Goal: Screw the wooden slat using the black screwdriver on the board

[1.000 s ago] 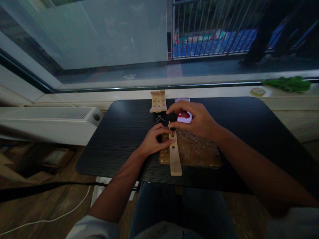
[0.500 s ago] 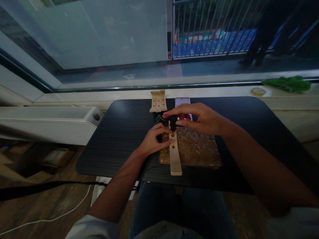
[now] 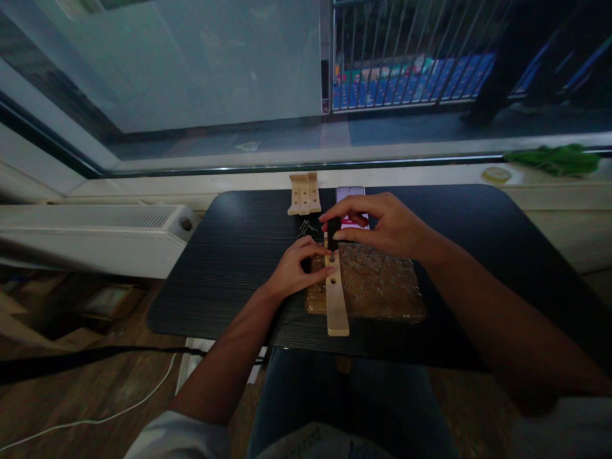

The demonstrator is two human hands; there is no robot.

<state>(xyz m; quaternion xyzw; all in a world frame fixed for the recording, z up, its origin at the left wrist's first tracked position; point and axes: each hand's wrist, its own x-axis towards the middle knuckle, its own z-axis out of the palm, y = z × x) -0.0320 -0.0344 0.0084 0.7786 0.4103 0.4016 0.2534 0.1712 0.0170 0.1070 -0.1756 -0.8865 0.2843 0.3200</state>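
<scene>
We think the wooden slat [image 3: 336, 299] is stiff and light. Our left hand [image 3: 291, 271] grips its far end; our right hand [image 3: 387, 223] pinches a small black tool [image 3: 332, 231], maybe a screwdriver.

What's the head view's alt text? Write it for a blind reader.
The right hand holds a black tool upright on a wooden slat, which the left hand steadies on a brown board on a black table. More slats and a phone lie beyond.
</scene>
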